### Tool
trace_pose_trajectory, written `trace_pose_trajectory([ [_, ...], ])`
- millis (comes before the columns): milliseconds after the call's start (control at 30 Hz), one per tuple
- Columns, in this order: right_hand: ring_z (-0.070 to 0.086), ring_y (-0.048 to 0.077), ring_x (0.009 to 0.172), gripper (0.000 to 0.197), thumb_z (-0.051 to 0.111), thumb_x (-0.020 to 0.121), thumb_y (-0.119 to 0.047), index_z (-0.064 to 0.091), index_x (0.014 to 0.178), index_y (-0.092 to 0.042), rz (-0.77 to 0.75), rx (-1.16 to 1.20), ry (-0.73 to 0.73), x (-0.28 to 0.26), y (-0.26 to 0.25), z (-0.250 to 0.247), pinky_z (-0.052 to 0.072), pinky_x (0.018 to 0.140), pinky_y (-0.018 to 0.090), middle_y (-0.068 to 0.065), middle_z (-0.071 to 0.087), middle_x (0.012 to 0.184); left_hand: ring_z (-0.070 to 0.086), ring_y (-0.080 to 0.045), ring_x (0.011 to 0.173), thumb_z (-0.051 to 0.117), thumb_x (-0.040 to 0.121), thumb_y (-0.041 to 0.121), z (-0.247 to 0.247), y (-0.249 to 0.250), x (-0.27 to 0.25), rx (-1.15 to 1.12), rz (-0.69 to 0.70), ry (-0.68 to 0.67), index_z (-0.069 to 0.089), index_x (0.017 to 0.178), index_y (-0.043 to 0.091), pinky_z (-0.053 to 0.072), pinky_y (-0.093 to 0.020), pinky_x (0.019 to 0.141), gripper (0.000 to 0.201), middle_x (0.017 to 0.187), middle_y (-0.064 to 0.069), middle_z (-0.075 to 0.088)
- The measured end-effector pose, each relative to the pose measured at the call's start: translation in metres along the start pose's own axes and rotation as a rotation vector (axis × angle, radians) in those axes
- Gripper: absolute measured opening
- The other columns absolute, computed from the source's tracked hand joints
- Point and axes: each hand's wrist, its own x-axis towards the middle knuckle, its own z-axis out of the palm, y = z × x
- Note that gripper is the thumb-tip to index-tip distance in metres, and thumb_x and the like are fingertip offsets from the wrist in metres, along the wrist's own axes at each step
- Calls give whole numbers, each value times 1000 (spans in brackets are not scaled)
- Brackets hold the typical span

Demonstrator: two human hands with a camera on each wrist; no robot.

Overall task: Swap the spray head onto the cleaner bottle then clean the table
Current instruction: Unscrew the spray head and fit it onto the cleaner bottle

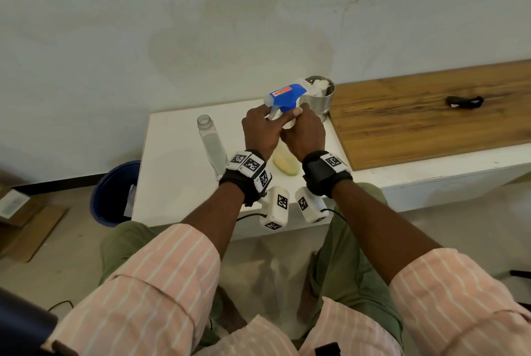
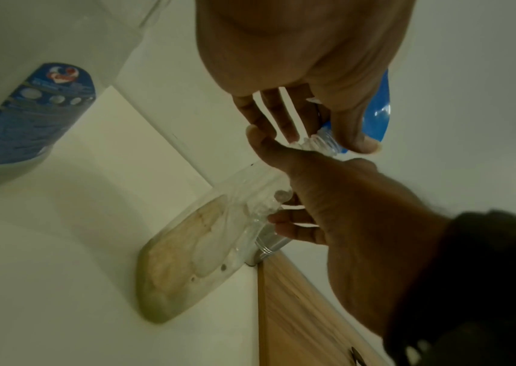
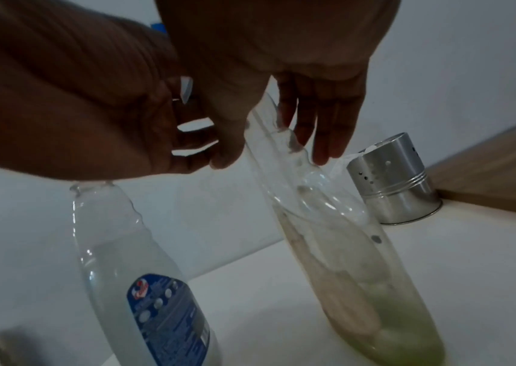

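Note:
A blue and white spray head (image 1: 287, 96) sits on top of a clear bottle (image 1: 283, 162) holding a little yellow-green liquid (image 3: 400, 329). My left hand (image 1: 275, 117) pinches the spray head at its ribbed collar (image 2: 325, 142), thumb on one side and fingers on the other. My right hand (image 1: 297, 123) grips that bottle's neck (image 3: 269, 138) just below. The cleaner bottle (image 1: 212, 144), clear with a blue label (image 3: 169, 319), stands uncapped to the left, its mouth (image 1: 204, 119) open. Neither hand touches it.
Everything stands on a white table (image 1: 178, 183). A perforated steel canister (image 1: 320, 97) stuffed with white cloth is just behind the hands. A wooden board (image 1: 431, 117) with a small black item (image 1: 464, 101) lies to the right. A blue bin (image 1: 113, 193) sits on the floor at left.

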Motion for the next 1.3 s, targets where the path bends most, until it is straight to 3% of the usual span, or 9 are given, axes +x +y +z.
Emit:
trace_pose_trajectory([
  [67,59,25,100,51,74,81,-22,52,124,-6,-68,59,-64,-4,-1,4,52,84,33,12,60,116,59,-15,77,80,72,38,-1,3,0,-24,-20,7,73,100,14,43,-14,69,37,81,-3,69],
  [167,60,25,110,48,70,85,-19,52,127,-6,-62,94,-94,-8,-2,2,49,95,34,12,64,122,65,-17,88,81,71,40,-3,4,2,-25,-30,21,73,104,14,46,-19,78,42,89,-3,73],
  [267,64,26,104,46,71,85,-23,54,124,-8,2,111,-18,-7,0,1,50,90,32,10,68,116,68,-21,93,79,70,46,-2,7,2,-8,-22,21,73,103,15,52,-28,85,45,94,-6,75],
  [367,65,26,98,50,72,83,-28,52,124,-8,9,82,-17,-6,-1,1,51,81,32,10,68,112,67,-22,83,78,73,44,-2,12,1,-10,21,21,72,98,12,53,-32,81,41,86,-6,74],
  [567,64,28,89,50,75,79,-36,52,114,-9,-45,26,-6,-3,-8,-4,46,67,31,9,68,104,50,-2,60,68,85,40,-10,32,2,-21,135,114,64,82,14,39,-10,65,27,71,0,63],
  [833,61,24,99,40,67,84,-37,58,113,-11,-222,84,186,-6,-54,-20,51,82,37,6,67,109,57,-1,62,67,87,37,-40,75,7,-109,237,322,68,93,4,39,2,64,34,76,3,65],
  [1000,64,23,98,40,66,86,-38,56,114,-11,-372,81,159,-3,-95,-19,51,81,36,3,69,108,64,-1,69,65,88,35,-80,104,14,-218,326,527,68,102,6,41,2,67,32,80,0,72],
  [1133,65,26,103,42,64,88,-34,54,121,-11,-408,63,56,-3,-118,-6,46,80,32,4,69,114,70,-11,75,63,88,38,-122,122,22,-317,382,731,68,105,8,45,-2,68,35,85,-3,75],
  [1300,66,26,96,57,71,82,-42,52,125,-10,-437,60,-183,-10,-130,18,49,79,34,5,70,111,71,-16,78,62,87,41,-165,124,32,-387,424,907,66,109,10,58,-24,74,39,89,1,73],
])
